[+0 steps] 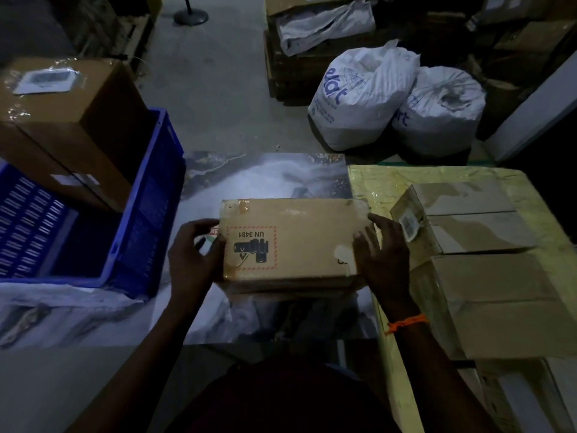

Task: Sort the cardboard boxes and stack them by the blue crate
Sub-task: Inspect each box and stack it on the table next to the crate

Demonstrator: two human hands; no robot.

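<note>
**Head view (the only view).** A flat cardboard box (pixel 290 242), marked "UN 3481" inside a red hatched border, sits at centre frame between the person's two hands. The left hand (pixel 193 248) curls round its left end and the right hand (pixel 381 248) wraps its right end, fingers laid over the top edge. Both grips are therefore clamped on the box, one at each short side. Whether the box is lifted or rests on the marbled worktop (pixel 265 176) cannot be told (a darker layer shows under its near edge).

The blue crate (pixel 150 195) stands just left of the held box, with a gap between them. A large taped carton (pixel 71 120) leans inside the crate's far corner.

On the right, three plain boxes (pixel 468 220) lie close together on a yellow-wrapped surface (pixel 374 182), just beside the right hand. Two white sacks (pixel 359 98) rest on the floor beyond.

**Progress (a judgement).** No stack is visible beside the crate. The held box seems to be among the first to go there, and the boxes on the right remain to be sorted, so most of the task is left.
</note>
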